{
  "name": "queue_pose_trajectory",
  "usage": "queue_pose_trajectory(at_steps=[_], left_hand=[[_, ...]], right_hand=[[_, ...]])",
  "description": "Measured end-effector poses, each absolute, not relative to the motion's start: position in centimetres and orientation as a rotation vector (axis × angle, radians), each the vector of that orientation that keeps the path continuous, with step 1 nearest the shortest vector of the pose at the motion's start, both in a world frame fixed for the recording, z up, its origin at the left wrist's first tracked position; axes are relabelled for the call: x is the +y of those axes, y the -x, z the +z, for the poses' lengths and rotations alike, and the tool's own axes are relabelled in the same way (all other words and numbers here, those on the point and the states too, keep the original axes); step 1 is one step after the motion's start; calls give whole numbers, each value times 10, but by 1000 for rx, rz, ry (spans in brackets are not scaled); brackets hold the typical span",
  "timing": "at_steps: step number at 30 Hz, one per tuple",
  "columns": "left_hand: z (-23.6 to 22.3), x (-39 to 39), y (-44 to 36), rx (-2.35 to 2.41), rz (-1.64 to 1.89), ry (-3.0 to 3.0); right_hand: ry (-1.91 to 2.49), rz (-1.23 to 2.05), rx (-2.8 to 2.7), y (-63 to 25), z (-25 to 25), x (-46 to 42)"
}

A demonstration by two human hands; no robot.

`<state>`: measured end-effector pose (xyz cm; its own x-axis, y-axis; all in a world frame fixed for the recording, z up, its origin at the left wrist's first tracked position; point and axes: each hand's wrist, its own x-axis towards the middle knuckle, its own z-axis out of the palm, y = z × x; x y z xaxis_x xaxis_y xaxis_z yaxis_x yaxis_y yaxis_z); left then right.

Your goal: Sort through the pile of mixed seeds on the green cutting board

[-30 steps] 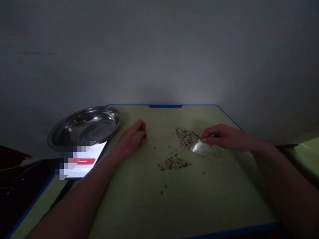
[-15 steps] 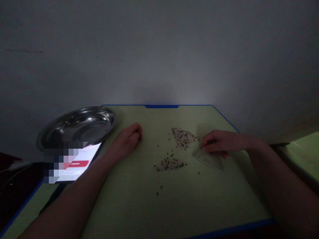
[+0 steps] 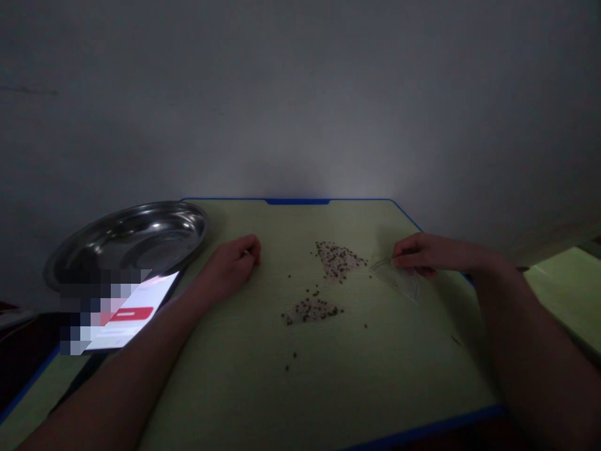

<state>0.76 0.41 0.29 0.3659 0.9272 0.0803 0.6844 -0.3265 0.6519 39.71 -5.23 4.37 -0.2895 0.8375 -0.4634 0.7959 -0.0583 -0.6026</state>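
Note:
Pinched in my right hand (image 3: pixel 416 254) is a clear plastic protractor (image 3: pixel 399 282), held by its upper edge beside the grain. Left of it lies a pile of pale grains mixed with dark round seeds (image 3: pixel 339 260). A second, similar pile (image 3: pixel 310 310) sits nearer to me, with a few dark seeds scattered around both. My left hand (image 3: pixel 235 260) rests on the table left of the piles, its fingers curled closed; whether anything is inside them is hidden.
A shiny steel basin (image 3: pixel 154 241) stands at the table's left edge. In front of it is a lit phone or tablet screen (image 3: pixel 136 319), partly behind my left forearm. The pale table (image 3: pixel 263 394) has a blue rim, and a wall rises behind it.
My right hand has moved slightly right and away from the far pile, taking the protractor along. The whole view has shifted a little; my left hand stays curled in place.

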Motion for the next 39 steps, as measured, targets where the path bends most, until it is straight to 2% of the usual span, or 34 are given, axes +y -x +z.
queue_pose_trajectory(at_steps=[10, 31, 39], left_hand=[[1, 3, -6, 1338, 611, -2013], [1, 0, -12, 1377, 614, -2124], [1, -1, -13, 1389, 660, -2153]], right_hand=[[1610, 1574, -2423, -333, 44, -68], [1623, 1787, -2472, -312, 55, -90], [1412, 1443, -2638, -274, 46, -97]])
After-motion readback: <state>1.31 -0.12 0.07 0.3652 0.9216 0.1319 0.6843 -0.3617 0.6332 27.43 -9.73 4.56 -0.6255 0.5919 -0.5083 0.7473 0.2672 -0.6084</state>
